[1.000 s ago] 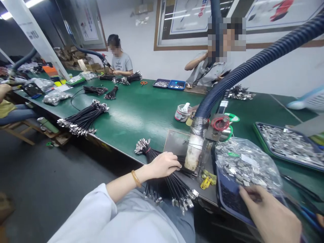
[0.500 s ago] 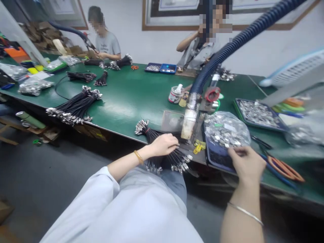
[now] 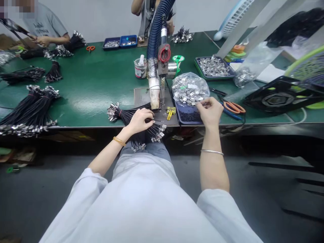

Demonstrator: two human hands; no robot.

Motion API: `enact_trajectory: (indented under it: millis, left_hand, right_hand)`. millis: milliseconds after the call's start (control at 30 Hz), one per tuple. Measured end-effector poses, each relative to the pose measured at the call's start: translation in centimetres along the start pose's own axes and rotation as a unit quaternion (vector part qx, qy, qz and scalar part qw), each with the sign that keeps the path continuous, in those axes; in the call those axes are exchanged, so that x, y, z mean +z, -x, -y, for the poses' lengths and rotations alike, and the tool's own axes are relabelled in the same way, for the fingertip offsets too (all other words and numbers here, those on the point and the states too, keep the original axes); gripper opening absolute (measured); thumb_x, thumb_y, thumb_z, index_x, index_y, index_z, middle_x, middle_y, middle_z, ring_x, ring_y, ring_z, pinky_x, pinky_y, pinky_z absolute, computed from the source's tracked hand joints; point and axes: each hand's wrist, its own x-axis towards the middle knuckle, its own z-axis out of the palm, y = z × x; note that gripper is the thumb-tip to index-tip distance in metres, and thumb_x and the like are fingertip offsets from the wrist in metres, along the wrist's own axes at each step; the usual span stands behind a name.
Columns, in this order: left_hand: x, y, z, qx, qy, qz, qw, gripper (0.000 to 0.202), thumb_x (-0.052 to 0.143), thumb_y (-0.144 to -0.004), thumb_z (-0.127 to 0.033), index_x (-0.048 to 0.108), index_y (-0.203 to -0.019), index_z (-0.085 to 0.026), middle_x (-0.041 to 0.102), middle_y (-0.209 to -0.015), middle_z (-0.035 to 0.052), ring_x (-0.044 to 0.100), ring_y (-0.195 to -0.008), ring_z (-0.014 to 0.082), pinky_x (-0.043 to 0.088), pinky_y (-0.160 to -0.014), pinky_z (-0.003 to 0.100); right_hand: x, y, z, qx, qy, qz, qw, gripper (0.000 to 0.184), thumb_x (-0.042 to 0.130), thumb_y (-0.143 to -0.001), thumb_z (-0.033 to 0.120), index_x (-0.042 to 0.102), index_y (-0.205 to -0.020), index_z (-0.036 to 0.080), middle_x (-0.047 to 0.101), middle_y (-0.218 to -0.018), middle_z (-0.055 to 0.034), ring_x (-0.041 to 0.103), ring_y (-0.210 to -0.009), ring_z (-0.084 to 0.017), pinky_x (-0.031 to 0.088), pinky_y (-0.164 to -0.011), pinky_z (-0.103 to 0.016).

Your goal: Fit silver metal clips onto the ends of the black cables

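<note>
Fingers of the left hand (image 3: pixel 139 120) curl over the cable bundle (image 3: pixel 124 116), hold unclear; it lies across the table (image 3: pixel 98 98) edge beside the hose nozzle (image 3: pixel 155 92). Right hand (image 3: pixel 212 113) thumb and forefinger nearly meet at the parts bag (image 3: pixel 191 89), catch unclear. View's swung right; hands keep station, so no visible progress.

A workshop, this, and a well-stocked one! Bundles of black cables (image 3: pixel 126 118) line the long green desk (image 3: pixel 96 87), a ribbed hose (image 3: pixel 154 42) hangs over it, and there's a wire spool (image 3: pixel 172 70), a tray (image 3: pixel 217 78) heaped with little metal pieces (image 3: pixel 214 66). Across the desk, one co-worker (image 3: pixel 47 25) on the left, another (image 3: pixel 139 8) beyond the hose, each at their own spot!
</note>
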Motion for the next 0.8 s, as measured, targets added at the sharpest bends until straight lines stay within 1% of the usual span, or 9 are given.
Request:
enact_trajectory:
  millis: [100,200,300,367,433,500,567,700,800]
  left_hand:
    - [0.7,0.5,-0.7,0.005,0.016,-0.013,1.000,0.010,0.063,-0.089,-0.020,0.071,-0.087,-0.016,0.076,-0.090,0.0081,0.067,-0.089,0.0210,0.051,-0.082,0.035]
    - [1.3,0.6,-1.4,0.035,0.087,-0.058,0.994,0.014,0.061,-0.092,-0.023,0.073,-0.090,-0.016,0.074,-0.083,0.0061,0.065,-0.079,0.0166,0.051,-0.076,0.029]
    - [1.3,0.2,-1.9,0.011,0.197,-0.086,0.977,0.016,0.063,-0.091,-0.026,0.073,-0.086,-0.014,0.073,-0.078,0.0052,0.059,-0.064,0.0113,0.048,-0.064,0.024]
    - [1.0,-0.1,-2.1,-0.053,0.278,-0.079,0.956,0.019,0.065,-0.089,-0.029,0.073,-0.084,-0.013,0.072,-0.073,0.0044,0.057,-0.058,0.0093,0.046,-0.058,0.021]
    - [0.7,-0.4,-2.2,-0.111,0.359,-0.055,0.925,0.022,0.067,-0.087,-0.033,0.072,-0.080,-0.012,0.068,-0.065,0.0026,0.057,-0.056,0.0093,0.045,-0.055,0.020]
    - [0.6,-0.7,-2.4,-0.145,0.412,-0.035,0.899,0.024,0.070,-0.083,-0.034,0.071,-0.075,-0.012,0.063,-0.059,0.0005,0.054,-0.053,0.0083,0.043,-0.052,0.019]
    - [0.6,-0.9,-2.6,-0.162,0.431,-0.027,0.887,0.023,0.071,-0.079,-0.033,0.070,-0.070,-0.012,0.061,-0.058,-0.0006,0.048,-0.051,0.0066,0.040,-0.051,0.018]
    - [0.6,-1.0,-2.9,-0.183,0.424,-0.019,0.887,0.021,0.069,-0.077,-0.030,0.072,-0.068,-0.011,0.061,-0.059,0.0002,0.046,-0.054,0.0065,0.036,-0.051,0.018]
    - [0.4,-1.0,-3.0,-0.178,0.433,0.005,0.884,0.020,0.066,-0.075,-0.027,0.073,-0.067,-0.010,0.062,-0.060,0.0010,0.048,-0.055,0.0072,0.038,-0.052,0.018]
  right_hand:
    - [-0.1,0.6,0.6,0.026,-0.080,0.000,0.996,0.017,0.065,-0.070,0.018,0.051,-0.064,0.024,0.058,-0.058,0.0047,0.053,-0.047,-0.013,0.044,-0.048,-0.027]
    - [-0.3,2.6,2.6,-0.044,-0.118,0.002,0.992,0.017,0.069,-0.075,0.022,0.055,-0.068,0.024,0.066,-0.066,0.0027,0.058,-0.047,-0.013,0.046,-0.044,-0.026]
    - [-0.5,5.7,5.4,-0.161,-0.068,-0.039,0.984,0.016,0.069,-0.084,0.020,0.060,-0.072,0.024,0.073,-0.079,-0.0011,0.073,-0.068,-0.017,0.058,-0.058,-0.029]
    - [-0.3,7.6,6.9,-0.231,-0.035,-0.050,0.971,0.015,0.070,-0.088,0.019,0.065,-0.076,0.024,0.077,-0.084,-0.0021,0.076,-0.079,-0.019,0.063,-0.073,-0.033]
    - [0.3,9.2,7.8,-0.259,-0.047,-0.037,0.964,0.012,0.070,-0.089,0.017,0.068,-0.081,0.025,0.079,-0.089,-0.0019,0.077,-0.084,-0.018,0.064,-0.078,-0.034]
    - [1.2,10.3,8.0,-0.244,-0.083,-0.022,0.966,0.010,0.069,-0.090,0.017,0.068,-0.085,0.025,0.080,-0.091,-0.0020,0.077,-0.086,-0.019,0.064,-0.079,-0.035]
    - [2.1,11.0,7.8,-0.197,-0.129,-0.003,0.972,0.008,0.068,-0.091,0.018,0.068,-0.086,0.024,0.079,-0.093,-0.0031,0.077,-0.087,-0.019,0.065,-0.077,-0.035]
    - [3.4,11.5,7.6,-0.098,-0.212,0.048,0.971,0.007,0.066,-0.093,0.021,0.067,-0.086,0.022,0.077,-0.096,-0.0045,0.077,-0.085,-0.017,0.065,-0.071,-0.030]
    - [3.6,11.6,7.7,-0.064,-0.224,0.072,0.970,0.008,0.067,-0.092,0.022,0.067,-0.084,0.021,0.077,-0.095,-0.0047,0.077,-0.084,-0.017,0.064,-0.071,-0.028]
